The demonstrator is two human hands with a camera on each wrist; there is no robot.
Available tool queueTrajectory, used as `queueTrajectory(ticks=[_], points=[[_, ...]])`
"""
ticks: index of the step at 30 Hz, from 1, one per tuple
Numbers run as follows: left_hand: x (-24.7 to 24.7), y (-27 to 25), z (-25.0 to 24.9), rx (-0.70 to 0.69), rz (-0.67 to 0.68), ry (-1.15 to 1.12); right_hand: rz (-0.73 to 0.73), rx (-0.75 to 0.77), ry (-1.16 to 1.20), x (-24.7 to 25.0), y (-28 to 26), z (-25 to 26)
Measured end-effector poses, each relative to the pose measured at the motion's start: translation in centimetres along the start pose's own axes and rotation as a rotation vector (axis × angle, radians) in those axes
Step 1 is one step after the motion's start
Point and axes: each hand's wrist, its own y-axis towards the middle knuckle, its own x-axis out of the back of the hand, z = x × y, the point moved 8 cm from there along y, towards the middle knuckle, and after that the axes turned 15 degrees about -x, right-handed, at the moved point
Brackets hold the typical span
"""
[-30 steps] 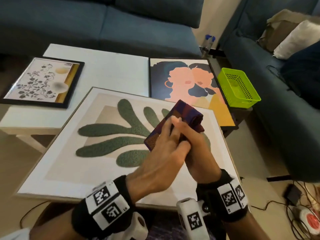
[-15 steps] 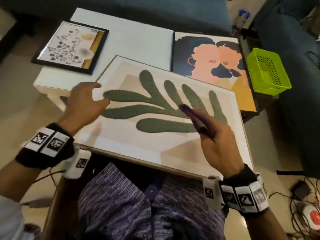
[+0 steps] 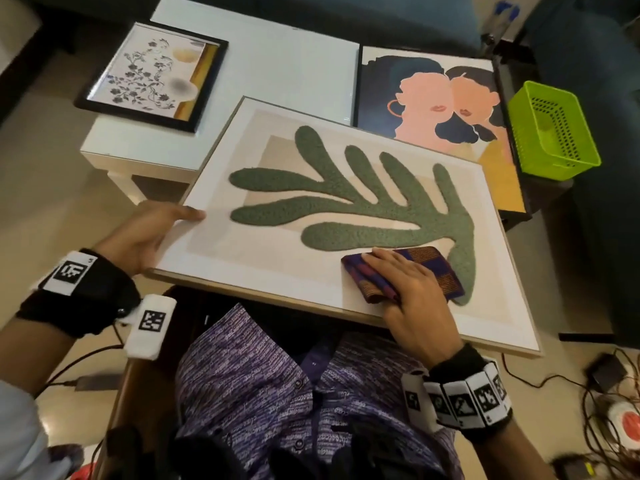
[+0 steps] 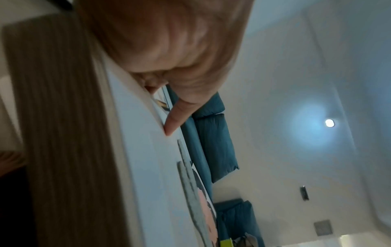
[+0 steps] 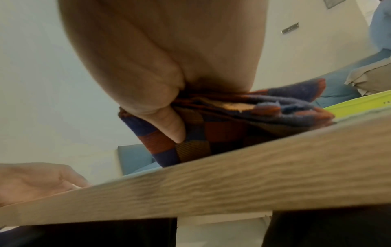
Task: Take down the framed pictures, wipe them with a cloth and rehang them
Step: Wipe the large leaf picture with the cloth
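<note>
Here, our right hand (image 3: 412, 299) presses the folded cloth (image 3: 433, 268) flat-fingered onto the leaf picture (image 3: 311, 271) at five o'clock; our left hand (image 3: 145, 233) grips its nine o'clock edge, thumb on top. At two o'clock sits a green basket (image 3: 519, 140); we cannot tell its contents.

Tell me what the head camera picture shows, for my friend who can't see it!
A person's right hand presses a folded purple-and-orange checked cloth on a large pale wood-framed picture of a green leaf shape, while the left hand grips its left edge. Behind it on a white table lie a black-framed flower picture and a two-faces picture, beside a lime-green plastic basket.
</note>
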Motion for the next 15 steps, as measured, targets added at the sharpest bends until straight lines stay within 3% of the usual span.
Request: queueTrajectory(ticks=[3,10,15], points=[[-1.5,-0.7,0.8,0.036,-0.001,-0.114,-0.005,-0.002,-0.012,0.6,0.5,-0.5],[-3.0,-3.0,2.5,-0.022,-0.14,-0.284,-0.063,-0.053,0.046,1.3,-1.3,-1.7],[-3.5,-3.6,2.7,-0.035,-0.168,-0.353,-0.105,-0.076,0.072,1.5,-2.3,-3.5]])
